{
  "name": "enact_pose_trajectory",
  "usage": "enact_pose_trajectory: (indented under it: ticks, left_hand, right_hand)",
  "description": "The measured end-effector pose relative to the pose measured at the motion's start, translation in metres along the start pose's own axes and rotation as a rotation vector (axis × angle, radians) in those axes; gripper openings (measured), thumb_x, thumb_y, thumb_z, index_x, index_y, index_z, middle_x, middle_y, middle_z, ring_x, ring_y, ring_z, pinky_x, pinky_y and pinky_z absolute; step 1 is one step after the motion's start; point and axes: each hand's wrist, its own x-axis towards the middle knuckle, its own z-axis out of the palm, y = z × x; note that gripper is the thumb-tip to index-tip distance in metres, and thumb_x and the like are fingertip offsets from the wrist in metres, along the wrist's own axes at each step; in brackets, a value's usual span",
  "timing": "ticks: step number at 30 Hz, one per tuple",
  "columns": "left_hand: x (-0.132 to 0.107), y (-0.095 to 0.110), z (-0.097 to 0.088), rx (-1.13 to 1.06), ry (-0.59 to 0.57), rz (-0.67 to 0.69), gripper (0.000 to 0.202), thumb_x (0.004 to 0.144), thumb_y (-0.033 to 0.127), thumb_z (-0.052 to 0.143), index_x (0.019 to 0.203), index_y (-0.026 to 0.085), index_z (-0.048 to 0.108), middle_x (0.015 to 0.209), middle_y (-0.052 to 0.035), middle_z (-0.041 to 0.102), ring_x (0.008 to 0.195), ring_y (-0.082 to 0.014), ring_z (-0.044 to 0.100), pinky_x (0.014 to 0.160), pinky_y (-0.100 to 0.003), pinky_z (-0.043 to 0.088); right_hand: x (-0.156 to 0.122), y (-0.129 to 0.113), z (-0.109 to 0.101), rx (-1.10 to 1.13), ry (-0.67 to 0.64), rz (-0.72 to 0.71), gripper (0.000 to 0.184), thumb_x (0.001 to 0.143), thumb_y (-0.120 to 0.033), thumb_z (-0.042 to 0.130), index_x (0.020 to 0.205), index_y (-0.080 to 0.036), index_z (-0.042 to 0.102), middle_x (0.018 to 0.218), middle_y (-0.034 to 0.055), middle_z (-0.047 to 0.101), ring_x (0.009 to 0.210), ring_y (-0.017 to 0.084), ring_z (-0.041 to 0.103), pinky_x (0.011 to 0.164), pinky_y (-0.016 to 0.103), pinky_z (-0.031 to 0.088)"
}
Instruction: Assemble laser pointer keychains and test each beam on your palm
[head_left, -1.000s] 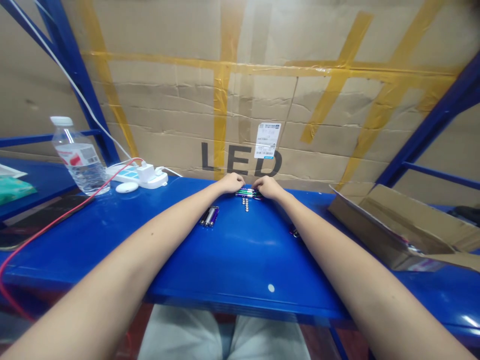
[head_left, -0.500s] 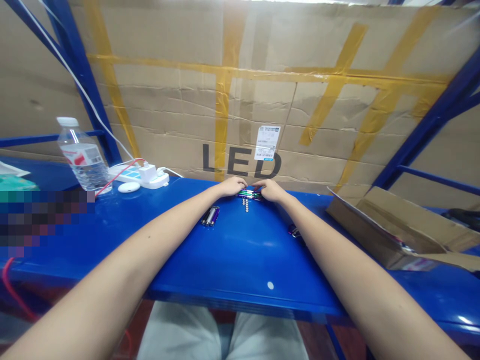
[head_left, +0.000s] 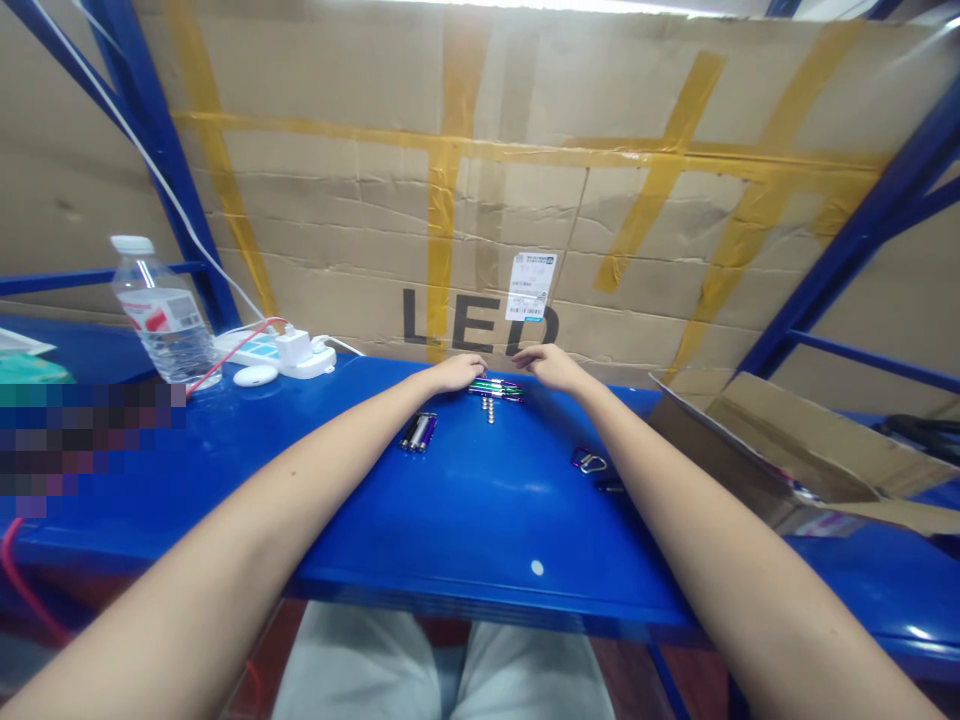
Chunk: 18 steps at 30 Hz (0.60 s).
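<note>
On the blue metal table top (head_left: 480,525) lies a tight horizontal row of slim metallic cylinders (head_left: 496,390), possibly mini flashlights, in green, purple and silver. Below it runs a short line of small silver discs (head_left: 489,409). A second bundle of purple and silver cylinders (head_left: 418,432) sits to the left. My left hand (head_left: 457,372) rests just left of the row, holding nothing. My right hand (head_left: 551,366) is raised just right of the row, its fingers apart and empty. Right of my hands lie a purple carabiner clip (head_left: 589,461) and a small dark object (head_left: 610,486).
A plastic water bottle (head_left: 161,315) and a white power strip (head_left: 259,350) with a plugged-in charger stand at the back left. An open cardboard box (head_left: 780,450) lies at the right. A taped cardboard wall (head_left: 480,200) rises behind the table.
My right hand has lifted off the row and moved back and to the right. My right forearm has shifted right, uncovering the carabiner clip and dark object. The cylinders have not visibly moved.
</note>
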Motion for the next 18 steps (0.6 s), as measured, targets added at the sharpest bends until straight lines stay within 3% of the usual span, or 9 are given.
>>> enact_pose_trajectory:
  ticks: [4, 7, 10, 12, 15, 18]
  left_hand:
    - [-0.014, 0.002, -0.009, 0.023, 0.025, -0.001, 0.034, 0.090, 0.030, 0.046, 0.113, 0.017, 0.068, 0.127, -0.0099, 0.067, 0.114, -0.0233, 0.061, 0.098, -0.032, 0.045]
    - [-0.037, 0.003, -0.026, 0.057, 0.032, 0.011, 0.028, 0.084, 0.028, 0.054, 0.104, 0.016, 0.071, 0.113, -0.0105, 0.072, 0.103, -0.0227, 0.064, 0.091, -0.030, 0.047]
    - [-0.066, 0.005, -0.050, 0.106, -0.134, 0.043, 0.020, 0.079, 0.026, 0.057, 0.088, 0.018, 0.074, 0.093, -0.0060, 0.075, 0.084, -0.0191, 0.066, 0.079, -0.026, 0.047]
    - [-0.082, 0.007, -0.063, 0.114, -0.173, 0.059, 0.019, 0.078, 0.028, 0.059, 0.086, 0.019, 0.074, 0.089, -0.0039, 0.075, 0.081, -0.0175, 0.065, 0.075, -0.025, 0.046]
    - [-0.094, 0.012, -0.073, 0.148, -0.207, 0.077, 0.017, 0.075, 0.024, 0.061, 0.085, 0.020, 0.074, 0.088, -0.0020, 0.075, 0.081, -0.0162, 0.065, 0.073, -0.023, 0.044]
    - [-0.094, 0.015, -0.070, 0.165, -0.239, 0.074, 0.018, 0.071, 0.020, 0.063, 0.084, 0.021, 0.075, 0.086, -0.0016, 0.076, 0.079, -0.0165, 0.065, 0.071, -0.023, 0.044]
  right_hand:
    - [-0.018, -0.016, -0.010, -0.044, -0.004, -0.008, 0.043, 0.077, 0.004, 0.046, 0.105, -0.010, 0.075, 0.111, 0.0149, 0.075, 0.105, 0.023, 0.068, 0.093, 0.032, 0.051]
    - [-0.048, -0.035, -0.014, -0.138, -0.058, -0.092, 0.035, 0.079, 0.000, 0.050, 0.098, -0.015, 0.076, 0.105, 0.0102, 0.076, 0.098, 0.023, 0.068, 0.088, 0.032, 0.051]
    - [-0.081, -0.054, -0.015, -0.146, -0.174, -0.170, 0.032, 0.081, -0.006, 0.052, 0.098, -0.020, 0.076, 0.098, 0.0047, 0.077, 0.093, 0.021, 0.068, 0.084, 0.030, 0.050]
    - [-0.097, -0.065, -0.013, -0.181, -0.243, -0.180, 0.032, 0.081, -0.008, 0.052, 0.095, -0.022, 0.077, 0.093, 0.0030, 0.077, 0.086, 0.021, 0.068, 0.078, 0.030, 0.050]
    - [-0.112, -0.082, -0.001, -0.225, -0.233, -0.259, 0.033, 0.083, -0.010, 0.050, 0.097, -0.022, 0.077, 0.096, 0.0037, 0.076, 0.090, 0.022, 0.068, 0.082, 0.031, 0.049]
    - [-0.124, -0.100, 0.026, -0.352, -0.119, -0.490, 0.034, 0.091, -0.018, 0.049, 0.113, -0.021, 0.073, 0.115, 0.0104, 0.070, 0.107, 0.026, 0.062, 0.096, 0.037, 0.045]
